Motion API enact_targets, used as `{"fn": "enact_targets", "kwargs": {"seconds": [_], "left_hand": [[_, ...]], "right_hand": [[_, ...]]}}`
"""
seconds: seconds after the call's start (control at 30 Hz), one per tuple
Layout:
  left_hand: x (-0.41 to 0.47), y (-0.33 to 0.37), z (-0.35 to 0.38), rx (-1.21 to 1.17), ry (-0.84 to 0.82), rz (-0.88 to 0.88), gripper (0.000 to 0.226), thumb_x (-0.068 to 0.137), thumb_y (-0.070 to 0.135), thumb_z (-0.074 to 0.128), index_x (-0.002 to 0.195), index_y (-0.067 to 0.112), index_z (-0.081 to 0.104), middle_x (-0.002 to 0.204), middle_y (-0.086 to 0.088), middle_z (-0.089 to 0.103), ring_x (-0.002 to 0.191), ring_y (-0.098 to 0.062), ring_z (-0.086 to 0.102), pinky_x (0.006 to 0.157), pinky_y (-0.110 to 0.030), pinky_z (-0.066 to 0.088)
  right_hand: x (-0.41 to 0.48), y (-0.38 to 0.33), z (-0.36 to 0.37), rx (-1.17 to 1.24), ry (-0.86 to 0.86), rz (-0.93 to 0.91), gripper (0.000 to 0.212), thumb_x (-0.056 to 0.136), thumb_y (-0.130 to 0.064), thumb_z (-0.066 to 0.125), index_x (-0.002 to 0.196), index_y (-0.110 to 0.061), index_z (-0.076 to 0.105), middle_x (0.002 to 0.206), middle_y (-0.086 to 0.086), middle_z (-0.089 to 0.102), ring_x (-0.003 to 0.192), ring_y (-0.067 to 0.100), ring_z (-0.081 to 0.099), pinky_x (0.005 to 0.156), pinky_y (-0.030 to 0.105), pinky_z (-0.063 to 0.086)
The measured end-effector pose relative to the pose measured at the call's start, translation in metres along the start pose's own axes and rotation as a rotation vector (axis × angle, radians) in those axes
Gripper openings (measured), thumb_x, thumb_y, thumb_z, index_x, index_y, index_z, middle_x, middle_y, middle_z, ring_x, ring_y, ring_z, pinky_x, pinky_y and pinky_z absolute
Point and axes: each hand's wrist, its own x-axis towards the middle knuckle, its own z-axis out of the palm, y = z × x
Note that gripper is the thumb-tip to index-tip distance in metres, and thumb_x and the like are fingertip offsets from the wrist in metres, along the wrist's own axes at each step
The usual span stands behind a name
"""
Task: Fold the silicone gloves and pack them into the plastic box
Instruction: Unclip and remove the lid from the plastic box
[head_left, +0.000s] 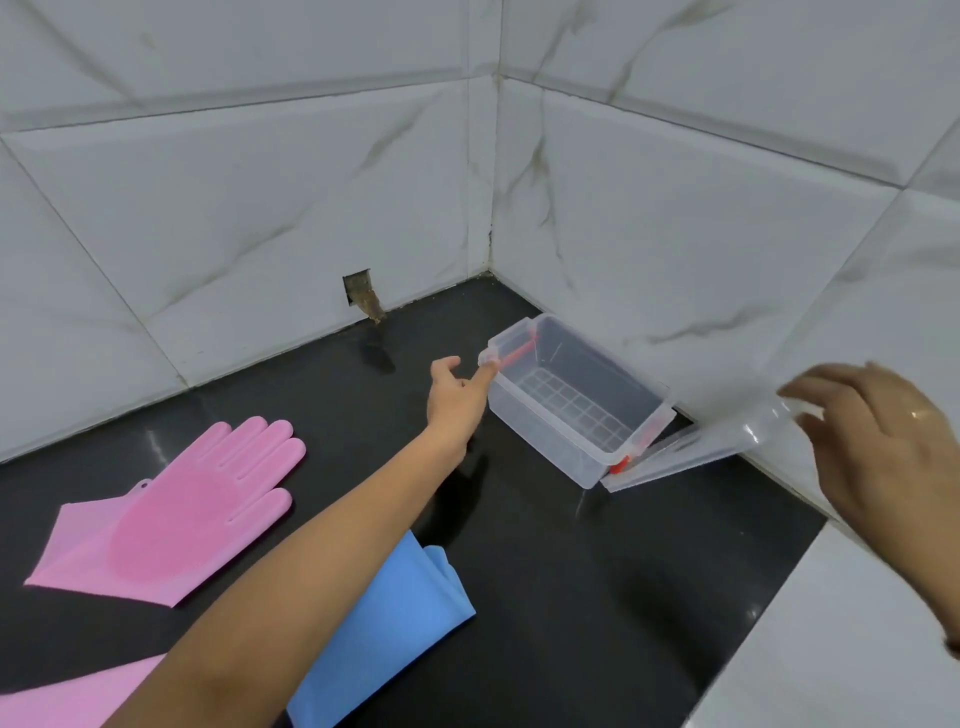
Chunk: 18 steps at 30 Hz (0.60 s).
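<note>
A clear plastic box (540, 415) with red clips stands empty near the wall corner on the black counter. My left hand (457, 389) reaches to its near-left end, fingertips touching the rim by a red clip. My right hand (878, 441) holds the far edge of the clear lid (691, 452), which is tilted up beside the box's right end. A pink silicone glove (171, 514) lies flat, palm up, at the left. A blue glove (395, 613) lies partly under my left forearm. Another pink glove (67, 696) shows at the bottom left edge.
White marble-look tiled walls (260, 208) meet in a corner behind the box. A small hole (361, 293) is cut in the left wall at counter level. A white tiled surface (841, 639) borders the black counter (597, 597) at the lower right.
</note>
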Motion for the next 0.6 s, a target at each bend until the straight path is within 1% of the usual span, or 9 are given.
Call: {"fn": "enact_targets", "kwargs": {"seconds": [0.07,0.17,0.27,0.33,0.37,0.43,0.47,0.57,0.6], "left_hand": [[-0.005,-0.001,0.002,0.076,-0.017,0.047,0.07,0.084,0.053,0.061,0.139,0.024,0.029,0.088,0.011,0.049,0.088,-0.01,0.051,0.077,-0.031,0.038],[-0.012,-0.003,0.008,0.122,-0.076,0.085,0.064,0.085,0.043,0.064,0.136,0.026,0.029,0.094,-0.001,0.063,0.091,-0.013,0.059,0.077,-0.031,0.042],[-0.016,-0.001,0.011,0.082,-0.103,0.112,0.061,0.087,0.032,0.065,0.136,0.025,0.029,0.094,0.0,0.063,0.087,-0.01,0.062,0.08,-0.033,0.048],[-0.016,0.002,0.011,0.048,-0.086,0.11,0.061,0.088,0.028,0.064,0.137,0.023,0.028,0.09,0.003,0.062,0.09,-0.013,0.063,0.086,-0.035,0.05],[-0.015,0.003,0.011,0.038,-0.076,0.107,0.061,0.089,0.028,0.063,0.138,0.022,0.027,0.088,0.003,0.062,0.092,-0.014,0.063,0.088,-0.036,0.05],[-0.014,0.004,0.009,0.033,-0.07,0.1,0.064,0.09,0.03,0.062,0.141,0.023,0.024,0.086,0.005,0.062,0.088,-0.011,0.062,0.084,-0.034,0.049],[-0.016,0.004,0.007,0.038,-0.077,0.097,0.066,0.091,0.031,0.062,0.143,0.023,0.022,0.086,0.005,0.063,0.086,-0.009,0.062,0.081,-0.033,0.048],[-0.024,0.005,-0.001,0.09,-0.107,0.122,0.069,0.092,0.031,0.06,0.146,0.026,0.019,0.088,0.006,0.064,0.089,-0.011,0.063,0.09,-0.037,0.049],[-0.031,0.005,-0.008,0.12,-0.119,0.148,0.066,0.092,0.031,0.06,0.144,0.027,0.021,0.089,0.006,0.063,0.09,-0.011,0.063,0.089,-0.035,0.049]], "right_hand": [[-0.022,-0.006,-0.001,-0.004,0.011,0.041,0.02,0.086,0.004,0.048,0.103,0.0,0.057,0.101,0.023,0.062,0.09,0.041,0.059,0.098,0.051,0.042],[-0.049,-0.017,-0.004,0.017,0.038,0.128,0.019,0.083,0.006,0.047,0.097,0.001,0.058,0.097,0.024,0.06,0.089,0.039,0.055,0.088,0.046,0.043],[-0.076,-0.018,-0.002,-0.017,-0.011,0.197,0.017,0.08,0.004,0.048,0.086,0.001,0.064,0.09,0.02,0.062,0.083,0.039,0.056,0.077,0.045,0.044],[-0.095,-0.015,0.002,-0.033,-0.095,0.202,0.017,0.077,0.005,0.052,0.08,-0.004,0.066,0.085,0.014,0.065,0.079,0.037,0.058,0.074,0.043,0.044],[-0.103,-0.014,0.004,-0.032,-0.16,0.206,0.017,0.074,0.006,0.058,0.079,-0.007,0.067,0.084,0.011,0.066,0.078,0.036,0.059,0.073,0.042,0.044],[-0.118,-0.017,0.009,-0.04,-0.314,0.236,0.029,0.062,0.008,0.074,0.082,-0.013,0.068,0.085,0.008,0.067,0.079,0.034,0.062,0.07,0.042,0.046],[-0.124,-0.02,0.013,-0.049,-0.376,0.246,0.035,0.057,0.006,0.078,0.083,-0.015,0.068,0.085,0.006,0.067,0.08,0.033,0.063,0.07,0.041,0.047],[-0.133,-0.027,0.02,-0.057,-0.464,0.259,0.043,0.053,0.011,0.076,0.083,-0.018,0.067,0.085,0.003,0.068,0.079,0.031,0.065,0.071,0.041,0.049],[-0.133,-0.027,0.022,-0.055,-0.472,0.262,0.047,0.052,0.015,0.073,0.084,-0.018,0.067,0.084,0.003,0.067,0.078,0.031,0.065,0.07,0.041,0.049]]}}
